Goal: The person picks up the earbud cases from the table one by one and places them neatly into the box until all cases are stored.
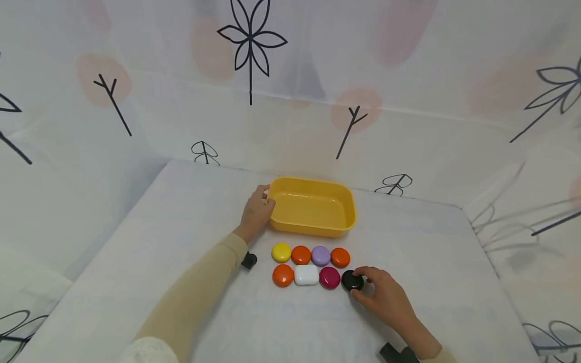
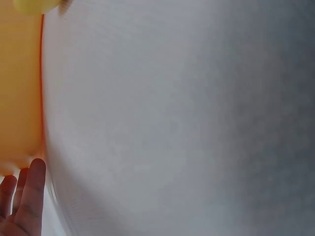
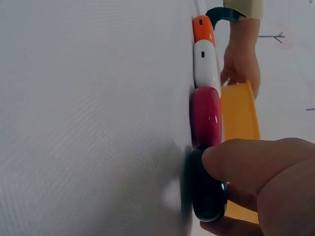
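Observation:
My right hand (image 1: 383,297) pinches a glossy black round bead (image 1: 352,281) between thumb and fingers, at the right end of the front row. In the right wrist view, the black bead (image 3: 209,189) stands right beside the crimson bead (image 3: 206,115). That row also holds a white rectangular bead (image 1: 306,275) and an orange bead (image 1: 283,276), with small slots showing in their sides. At the left end of a yellow tray (image 1: 313,233), my left hand (image 1: 256,214) holds its rim. The left wrist view catches fingers (image 2: 32,196) against the tray's outer wall.
Behind the front row lies a second row: a yellow bead (image 1: 281,252), an orange-red bead (image 1: 301,255), a lilac bead (image 1: 321,256) and another orange bead (image 1: 340,257). A white cloth (image 1: 136,252) covers the table, and a patterned curtain (image 1: 290,126) hangs behind the tray.

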`<state>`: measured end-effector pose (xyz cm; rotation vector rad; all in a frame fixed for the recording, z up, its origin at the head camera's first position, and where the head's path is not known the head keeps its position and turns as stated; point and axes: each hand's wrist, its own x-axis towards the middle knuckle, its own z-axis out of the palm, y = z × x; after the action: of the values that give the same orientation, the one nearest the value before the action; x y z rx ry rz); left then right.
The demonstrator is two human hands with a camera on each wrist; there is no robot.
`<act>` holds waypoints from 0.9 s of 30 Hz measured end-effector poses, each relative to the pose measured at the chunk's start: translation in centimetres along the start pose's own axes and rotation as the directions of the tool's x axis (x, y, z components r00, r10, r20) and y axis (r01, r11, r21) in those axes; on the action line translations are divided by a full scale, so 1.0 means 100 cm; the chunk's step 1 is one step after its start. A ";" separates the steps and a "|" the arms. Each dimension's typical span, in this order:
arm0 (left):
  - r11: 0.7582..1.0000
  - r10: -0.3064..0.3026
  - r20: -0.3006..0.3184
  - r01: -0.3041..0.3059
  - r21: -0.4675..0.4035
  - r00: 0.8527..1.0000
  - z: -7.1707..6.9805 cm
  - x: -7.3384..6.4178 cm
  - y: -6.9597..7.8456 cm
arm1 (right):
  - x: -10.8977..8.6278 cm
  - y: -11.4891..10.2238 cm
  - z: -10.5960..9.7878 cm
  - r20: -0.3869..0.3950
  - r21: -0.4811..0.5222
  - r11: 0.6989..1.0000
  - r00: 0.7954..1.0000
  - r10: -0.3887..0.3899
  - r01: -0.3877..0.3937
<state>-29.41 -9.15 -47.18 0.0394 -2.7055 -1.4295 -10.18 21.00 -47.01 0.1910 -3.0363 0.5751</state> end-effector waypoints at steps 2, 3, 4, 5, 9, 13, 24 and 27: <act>1.000 0.001 0.001 -0.001 0.009 1.000 0.002 0.001 -0.001 | 0.000 0.000 0.000 -0.002 -0.020 1.000 1.000 -0.010 0.010; 1.000 -0.002 0.004 0.002 0.013 1.000 0.002 0.001 -0.001 | 0.000 0.000 0.000 -0.002 -0.031 0.999 1.000 -0.011 0.011; 1.000 -0.003 0.004 0.003 0.016 1.000 0.003 0.001 -0.001 | 0.000 -0.001 0.000 -0.006 -0.039 0.999 1.000 -0.015 0.015; 1.000 -0.004 0.004 0.004 0.016 1.000 0.003 0.001 -0.001 | 0.000 -0.001 0.000 -0.006 -0.048 0.999 1.000 -0.017 0.017; 1.000 -0.009 0.003 0.009 0.016 1.000 0.004 -0.001 0.000 | 0.001 -0.002 -0.001 -0.025 -0.072 0.997 0.999 -0.032 0.030; 1.000 -0.009 0.001 0.009 0.016 1.000 0.004 -0.001 -0.001 | 0.003 -0.002 0.000 -0.035 -0.079 0.996 0.999 -0.032 0.029; 1.000 0.015 0.000 -0.015 0.015 1.000 0.000 0.002 0.002 | 0.008 -0.002 0.001 -0.032 -0.069 0.997 0.999 -0.034 0.032; 1.000 0.005 0.008 -0.005 0.023 1.000 0.001 0.002 0.001 | 0.007 -0.003 0.002 -0.016 -0.065 0.998 1.000 -0.020 0.019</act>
<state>-29.60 -9.03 -47.17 0.0288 -2.7261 -1.4008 -10.81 20.59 -47.08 0.2121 -3.0285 0.4733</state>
